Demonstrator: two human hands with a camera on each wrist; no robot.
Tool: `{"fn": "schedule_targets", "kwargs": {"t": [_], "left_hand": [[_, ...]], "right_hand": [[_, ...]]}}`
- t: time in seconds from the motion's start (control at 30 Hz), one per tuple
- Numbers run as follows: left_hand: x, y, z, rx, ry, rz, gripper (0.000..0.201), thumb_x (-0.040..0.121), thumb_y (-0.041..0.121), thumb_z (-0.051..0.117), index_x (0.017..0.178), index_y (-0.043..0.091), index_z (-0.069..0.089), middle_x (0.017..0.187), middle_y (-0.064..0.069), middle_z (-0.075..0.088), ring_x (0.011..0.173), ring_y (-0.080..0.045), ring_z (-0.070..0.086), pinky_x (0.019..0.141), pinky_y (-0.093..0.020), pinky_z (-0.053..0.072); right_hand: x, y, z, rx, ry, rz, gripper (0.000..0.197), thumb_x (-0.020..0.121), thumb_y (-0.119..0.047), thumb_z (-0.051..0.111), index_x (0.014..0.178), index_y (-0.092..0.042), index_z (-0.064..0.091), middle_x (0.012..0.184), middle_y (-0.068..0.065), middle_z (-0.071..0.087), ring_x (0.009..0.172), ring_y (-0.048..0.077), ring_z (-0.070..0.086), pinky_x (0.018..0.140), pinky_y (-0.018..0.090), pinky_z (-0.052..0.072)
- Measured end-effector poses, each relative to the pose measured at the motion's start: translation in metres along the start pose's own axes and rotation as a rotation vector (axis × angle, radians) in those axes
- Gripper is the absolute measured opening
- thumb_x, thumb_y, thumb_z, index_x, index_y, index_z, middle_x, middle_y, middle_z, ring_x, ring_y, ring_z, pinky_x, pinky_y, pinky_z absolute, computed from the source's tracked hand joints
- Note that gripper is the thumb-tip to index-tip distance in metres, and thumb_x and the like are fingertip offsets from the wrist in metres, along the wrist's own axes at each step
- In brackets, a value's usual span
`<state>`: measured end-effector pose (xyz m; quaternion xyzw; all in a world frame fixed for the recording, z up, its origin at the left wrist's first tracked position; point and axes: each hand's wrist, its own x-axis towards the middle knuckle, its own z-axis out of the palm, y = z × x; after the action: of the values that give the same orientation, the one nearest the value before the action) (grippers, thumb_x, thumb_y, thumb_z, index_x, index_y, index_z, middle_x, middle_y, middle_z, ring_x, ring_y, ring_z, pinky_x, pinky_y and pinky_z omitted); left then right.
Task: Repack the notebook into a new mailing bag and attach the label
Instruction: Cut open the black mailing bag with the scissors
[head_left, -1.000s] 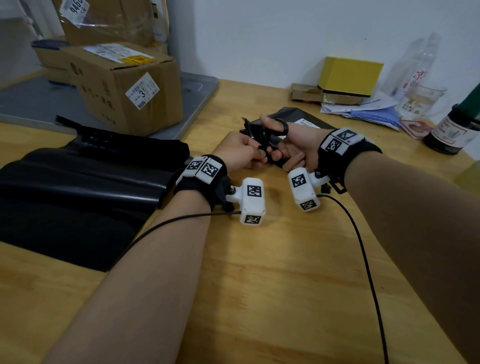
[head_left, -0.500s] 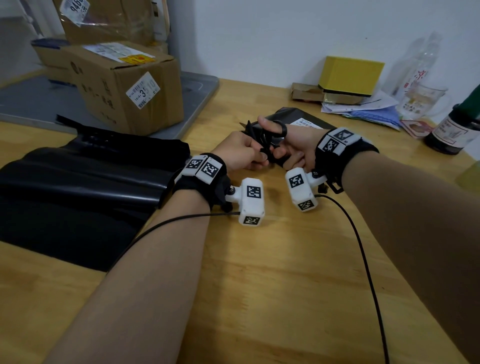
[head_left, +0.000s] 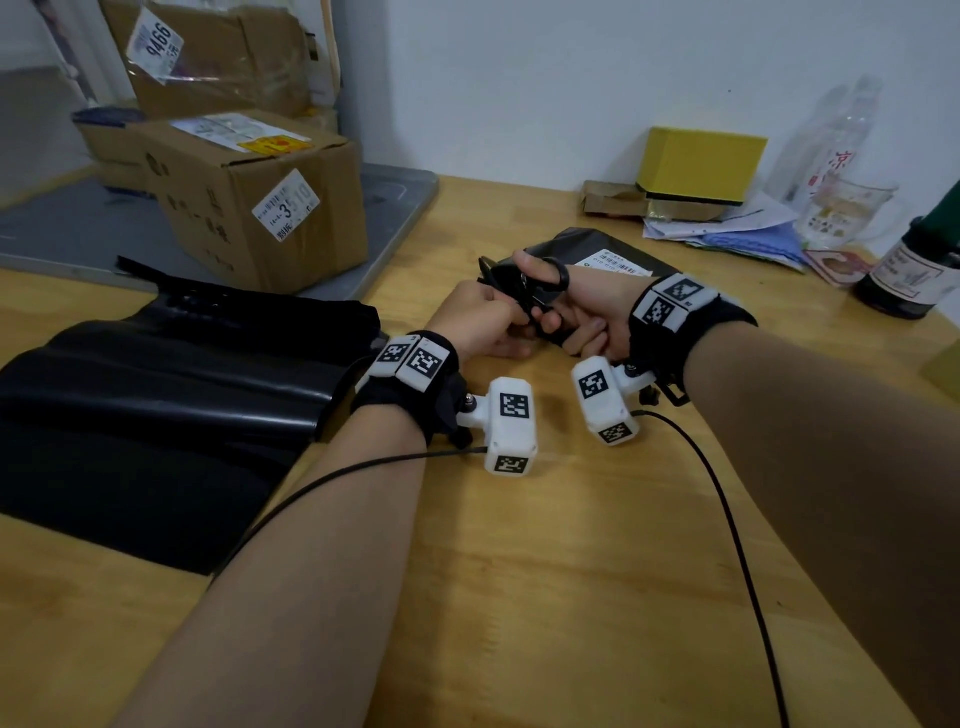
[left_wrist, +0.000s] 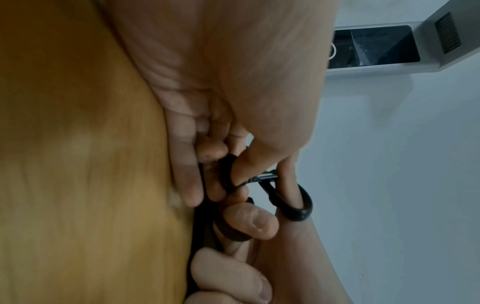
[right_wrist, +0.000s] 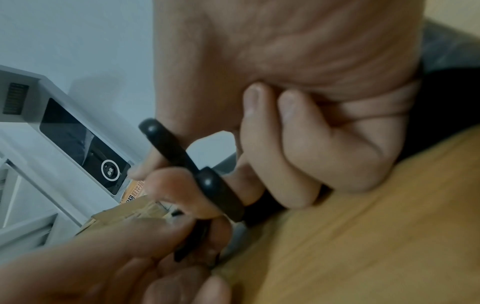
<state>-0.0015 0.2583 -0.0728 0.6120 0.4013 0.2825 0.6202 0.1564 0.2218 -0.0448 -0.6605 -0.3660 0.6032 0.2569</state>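
Note:
At the table's middle lies a black mailing bag (head_left: 597, 244) with a white label (head_left: 615, 261). My left hand (head_left: 488, 325) pinches the bag's near edge between thumb and curled fingers (left_wrist: 241, 170). My right hand (head_left: 576, 317) holds black scissors (head_left: 540, 283), the thumb through one ring (left_wrist: 298, 203) and fingers through the other (right_wrist: 221, 193). The blades meet the bag's edge right beside my left hand. A stack of flat black mailing bags (head_left: 156, 405) lies at the left. No notebook shows.
A taped cardboard box (head_left: 249, 202) stands on a grey tray (head_left: 395, 208) at the back left. At the back right are a yellow box (head_left: 701, 163), papers (head_left: 737, 228), a glass (head_left: 841, 213) and a dark bottle (head_left: 914, 270). Wrist-camera cables trail over the wooden table (head_left: 571, 571).
The scissors and my right hand have edged slightly left and down along the bag's edge. My left hand keeps its pinch in the same place.

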Motion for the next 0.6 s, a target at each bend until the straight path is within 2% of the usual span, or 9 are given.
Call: {"fn": "schedule_targets", "kwargs": {"t": [0.07,0.13,0.2,0.23,0.3,0.37,0.43,0.6], "left_hand": [[0.001,0.001,0.001,-0.033,0.037,-0.028,0.022,0.096,0.002,0.054,0.114,-0.007,0.062,0.094,-0.018,0.06,0.056,-0.016,0.053,0.064,-0.035,0.062],[0.003,0.001,0.001,-0.067,0.068,-0.04,0.029,0.097,0.014,0.058,0.119,-0.005,0.061,0.097,-0.017,0.062,0.055,-0.017,0.052,0.057,-0.035,0.06],[0.005,-0.002,0.001,-0.083,0.119,-0.023,0.031,0.095,0.025,0.065,0.109,-0.002,0.065,0.091,-0.015,0.063,0.056,-0.018,0.053,0.057,-0.032,0.056],[0.005,-0.003,0.001,-0.083,0.169,-0.006,0.027,0.092,0.026,0.068,0.098,0.0,0.067,0.084,-0.015,0.063,0.054,-0.018,0.054,0.06,-0.032,0.053],[0.007,-0.006,-0.001,-0.099,0.295,0.014,0.018,0.085,0.02,0.072,0.076,0.008,0.063,0.071,-0.012,0.063,0.048,-0.02,0.053,0.062,-0.034,0.048],[0.008,-0.008,-0.005,-0.132,0.409,0.002,0.019,0.081,0.016,0.071,0.065,0.012,0.06,0.057,-0.006,0.06,0.046,-0.02,0.05,0.059,-0.03,0.044],[0.008,-0.008,-0.008,-0.163,0.478,-0.004,0.019,0.079,0.016,0.069,0.063,0.014,0.059,0.051,-0.003,0.056,0.045,-0.02,0.047,0.057,-0.027,0.041],[0.009,-0.009,-0.009,-0.179,0.515,0.002,0.006,0.084,0.016,0.066,0.078,0.02,0.066,0.074,-0.002,0.066,0.059,-0.018,0.057,0.06,-0.025,0.047]], "right_hand": [[-0.001,0.0,0.001,0.004,0.013,-0.007,0.063,0.066,-0.083,0.066,0.07,-0.022,0.053,0.059,-0.009,0.048,0.034,0.002,0.016,0.042,0.011,0.01],[-0.002,0.001,0.002,-0.002,0.016,-0.002,0.064,0.068,-0.085,0.062,0.071,-0.022,0.052,0.06,-0.009,0.049,0.034,0.002,0.018,0.041,0.011,0.012],[-0.002,0.001,0.002,-0.014,0.006,-0.002,0.066,0.07,-0.087,0.058,0.072,-0.021,0.053,0.062,-0.009,0.049,0.035,0.003,0.02,0.04,0.012,0.013],[-0.003,0.001,0.002,-0.016,-0.001,-0.005,0.067,0.07,-0.088,0.057,0.073,-0.021,0.053,0.063,-0.008,0.05,0.035,0.004,0.02,0.042,0.013,0.012],[-0.005,0.001,0.002,-0.011,-0.023,-0.007,0.069,0.067,-0.088,0.057,0.074,-0.02,0.054,0.065,-0.006,0.051,0.035,0.005,0.022,0.044,0.015,0.011],[-0.006,0.0,0.003,-0.001,-0.045,-0.003,0.07,0.066,-0.088,0.058,0.075,-0.019,0.055,0.067,-0.005,0.053,0.035,0.006,0.024,0.042,0.015,0.013],[-0.008,0.0,0.002,0.0,-0.04,0.006,0.07,0.068,-0.088,0.056,0.076,-0.019,0.056,0.067,-0.005,0.054,0.036,0.005,0.024,0.041,0.015,0.014],[-0.007,-0.003,0.004,0.002,-0.014,0.023,0.07,0.066,-0.088,0.061,0.077,-0.019,0.054,0.066,-0.006,0.052,0.035,0.005,0.024,0.036,0.013,0.018]]}}
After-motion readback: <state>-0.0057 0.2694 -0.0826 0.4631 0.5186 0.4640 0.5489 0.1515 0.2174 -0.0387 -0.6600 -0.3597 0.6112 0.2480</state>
